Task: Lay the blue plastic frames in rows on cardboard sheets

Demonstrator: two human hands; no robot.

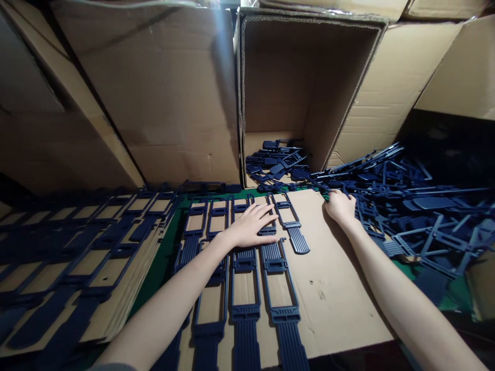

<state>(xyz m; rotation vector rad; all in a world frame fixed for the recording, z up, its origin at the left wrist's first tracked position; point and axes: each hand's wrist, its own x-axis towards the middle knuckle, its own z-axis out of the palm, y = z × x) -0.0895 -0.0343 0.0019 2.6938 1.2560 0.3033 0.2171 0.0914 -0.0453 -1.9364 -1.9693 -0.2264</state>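
Note:
Dark blue plastic frames (281, 288), each with a rectangular opening and a ribbed tongue, lie in rows on a flat cardboard sheet (336, 299). Over the upper row my left hand (253, 226) rests flat, fingers spread, covering parts of several frames. One short frame (286, 214) lies just right of its fingertips, its ribbed end toward me. My right hand (341, 207) is at the sheet's far right corner, beside the loose pile. Its fingers are curled closed on a dark blue plastic part, whose shape is lost among the others.
A tangled pile of similar parts (410, 206) spreads along the right. An upright open cardboard box (309, 77) behind holds more loose parts (278, 162). At left, stacked cardboard sheets (135, 288) carry rows of frames. Green surface (154, 268) shows between the sheets.

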